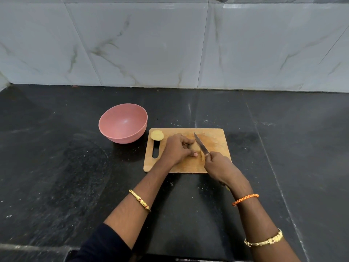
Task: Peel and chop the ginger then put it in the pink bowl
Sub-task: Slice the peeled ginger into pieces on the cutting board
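Left hand (176, 148) curled over the ginger (194, 147) near the middle of the wooden chopping board (217, 140), fingers bent and thumb tucked low, grip clamped on the piece and pinning it to the wood. Mostly hidden under that grip; only a tan patch visible just right of the knuckles, so its long axis cannot be told. Right hand (220, 163) wrapped round the handle of a kitchen knife (201, 145), grip closed tight on it, handle itself hidden inside the fist. Blade running away from the right grip, up and to the left, tip pointing toward the far edge of the board, cutting edge touching the ginger's exposed right side. A pale sliver (202, 156) lying just below the left thumb, between the two grips, elongated roughly front to back. A separate cut ginger slice (157, 135) resting flat at the board's far left corner, well left of the left grip, just above the handle slot (155, 151). Pink bowl (123, 122) upright on the black worktop (56, 167), beyond and left of the left grip, just beside the board's corner, nothing visible inside. Gold bangles on both forearms, an orange thread band on the right wrist. Grey marbled wall tiles (151, 44) behind.
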